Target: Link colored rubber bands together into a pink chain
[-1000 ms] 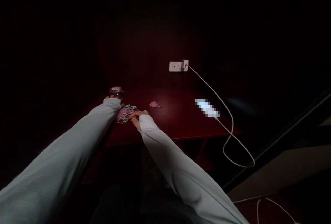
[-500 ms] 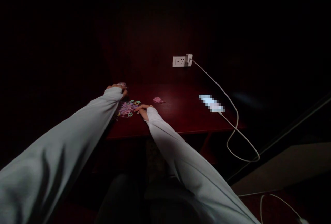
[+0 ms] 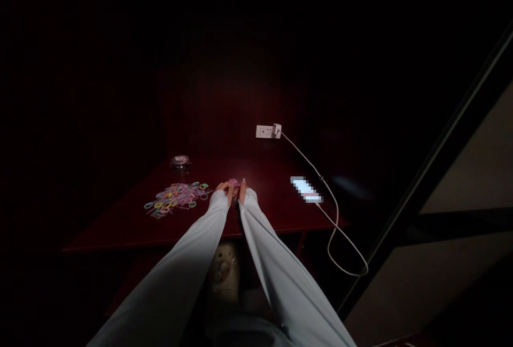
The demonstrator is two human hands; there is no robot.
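A small bunch of thin pink pieces (image 3: 233, 182) is gathered between my two hands over the table, too small to tell their kind. My left hand (image 3: 224, 190) curls its fingers against the bunch from the left. On the other side, my right hand (image 3: 242, 191) presses in with its fingers fairly straight. To the left lies a loose, spread-out pile of pastel rings and thin pieces (image 3: 176, 197), which look like small hair ties. Farther back stands a round clear container (image 3: 180, 161) with something pinkish at its top.
The dark red table (image 3: 120, 229) ends at a front edge near me. On its right a lit phone (image 3: 306, 190) is joined by a white cable (image 3: 337, 210) to a charger in the wall socket (image 3: 264, 131). Below the edge a pale clog (image 3: 225, 272) shows.
My left hand has left the container at the back left and come to the pink bunch. My right hand has moved from the colourful pile to the bunch. The view has shifted.
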